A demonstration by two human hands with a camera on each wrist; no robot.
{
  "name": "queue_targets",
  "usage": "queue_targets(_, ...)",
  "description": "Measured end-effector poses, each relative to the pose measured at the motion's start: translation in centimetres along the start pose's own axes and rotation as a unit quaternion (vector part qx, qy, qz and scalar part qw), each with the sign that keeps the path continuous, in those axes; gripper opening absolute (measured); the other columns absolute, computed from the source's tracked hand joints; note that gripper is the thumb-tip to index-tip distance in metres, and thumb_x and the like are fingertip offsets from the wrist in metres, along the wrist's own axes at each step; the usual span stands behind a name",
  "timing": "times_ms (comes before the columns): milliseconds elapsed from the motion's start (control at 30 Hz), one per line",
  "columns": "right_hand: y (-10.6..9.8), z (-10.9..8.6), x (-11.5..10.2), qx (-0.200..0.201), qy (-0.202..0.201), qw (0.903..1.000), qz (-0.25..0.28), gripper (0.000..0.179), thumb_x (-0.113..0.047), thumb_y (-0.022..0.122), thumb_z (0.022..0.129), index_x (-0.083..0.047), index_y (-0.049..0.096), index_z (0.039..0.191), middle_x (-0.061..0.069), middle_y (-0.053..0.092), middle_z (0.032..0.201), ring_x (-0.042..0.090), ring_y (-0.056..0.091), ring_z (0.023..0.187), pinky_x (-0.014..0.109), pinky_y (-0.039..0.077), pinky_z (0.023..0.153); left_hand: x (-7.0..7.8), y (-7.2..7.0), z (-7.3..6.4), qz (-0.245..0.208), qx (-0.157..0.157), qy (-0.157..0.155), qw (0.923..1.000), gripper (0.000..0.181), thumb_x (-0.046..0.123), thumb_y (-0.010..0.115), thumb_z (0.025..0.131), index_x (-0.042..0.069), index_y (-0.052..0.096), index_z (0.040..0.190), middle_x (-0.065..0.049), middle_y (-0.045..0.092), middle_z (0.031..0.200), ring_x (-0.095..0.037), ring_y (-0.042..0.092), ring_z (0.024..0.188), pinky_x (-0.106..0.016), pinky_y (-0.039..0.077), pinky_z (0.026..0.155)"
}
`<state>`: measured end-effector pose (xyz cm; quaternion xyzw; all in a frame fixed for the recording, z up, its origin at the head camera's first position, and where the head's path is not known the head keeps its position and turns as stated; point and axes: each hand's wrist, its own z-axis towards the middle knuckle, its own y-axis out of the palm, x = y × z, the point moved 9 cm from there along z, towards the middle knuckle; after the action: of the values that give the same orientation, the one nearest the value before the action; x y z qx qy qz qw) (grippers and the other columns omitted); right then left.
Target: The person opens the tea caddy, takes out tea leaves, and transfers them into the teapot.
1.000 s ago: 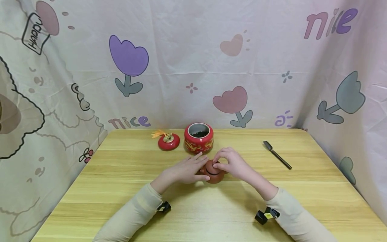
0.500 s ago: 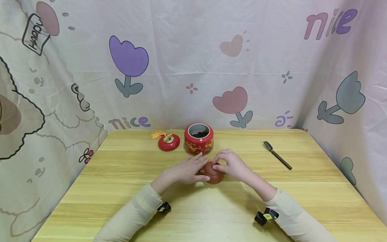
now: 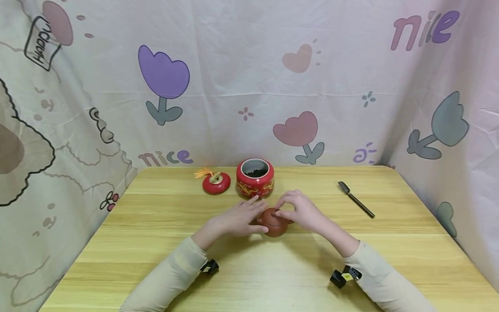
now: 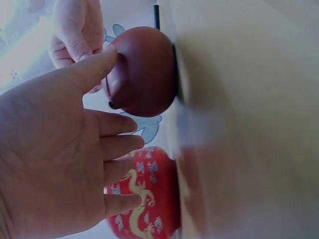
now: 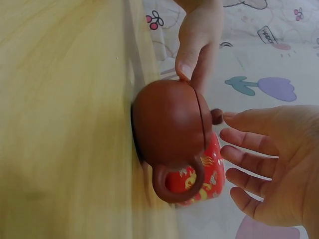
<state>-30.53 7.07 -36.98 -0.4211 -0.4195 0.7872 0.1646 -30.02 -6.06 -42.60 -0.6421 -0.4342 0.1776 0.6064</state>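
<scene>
A small brown clay teapot [image 3: 274, 228] stands on the table with its lid [image 3: 269, 214] seated on top. My left hand [image 3: 241, 219] lies beside the spout [image 4: 119, 84], fingers straight and thumb tip against the pot. Over the lid is my right hand [image 3: 302, 212]; in the right wrist view its thumb tip is right at the round knob [image 5: 217, 116] while the other fingers are spread and apart from it. The pot's loop handle [image 5: 197, 181] points toward the right side. Just behind the pot, a red jar [image 3: 255, 187] with gold dragons stands uncovered, dark contents inside.
Left of the jar lies its red lid [image 3: 216, 185] with a gold top and orange tassel. A dark, narrow scoop [image 3: 355, 199] rests on the right of the wooden table [image 3: 273, 277]. A printed curtain [image 3: 234, 65] hangs behind the table.
The teapot lid, raised a little one second ago, has come down onto the pot. My right-hand fingers have loosened around the knob. My left hand has stayed beside the spout.
</scene>
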Motion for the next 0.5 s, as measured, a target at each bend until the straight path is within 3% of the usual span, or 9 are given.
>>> queue_targets(133, -0.8, -0.1, 0.4, 0.001, 0.008, 1.0000, -0.002, 0.010, -0.019, 0.075, 0.084, -0.013, 0.074, 0.092, 0.002, 0.071, 0.102, 0.023, 0.057, 0.102, 0.045, 0.049, 0.090, -0.4, -0.9, -0.4, -0.002, 0.010, -0.004, 0.9999, 0.085, 0.066, 0.047, 0.091, 0.016, 0.024, 0.156, -0.002, 0.018, 0.164, -0.024, 0.005, 0.154, -0.057, 0.013, 0.122)
queue_targets(500, -3.6, 0.1, 1.4, 0.027, 0.010, 0.9993, -0.024, 0.013, -0.019, 0.076, 0.084, -0.010, 0.074, 0.093, 0.006, 0.071, 0.102, 0.028, 0.059, 0.103, 0.048, 0.048, 0.093, -1.9, -5.2, -2.1, -0.024, 0.061, -0.027, 0.9974, 0.084, 0.062, 0.053, 0.091, 0.018, 0.023, 0.156, -0.002, 0.016, 0.164, -0.029, 0.006, 0.154, -0.056, 0.008, 0.123)
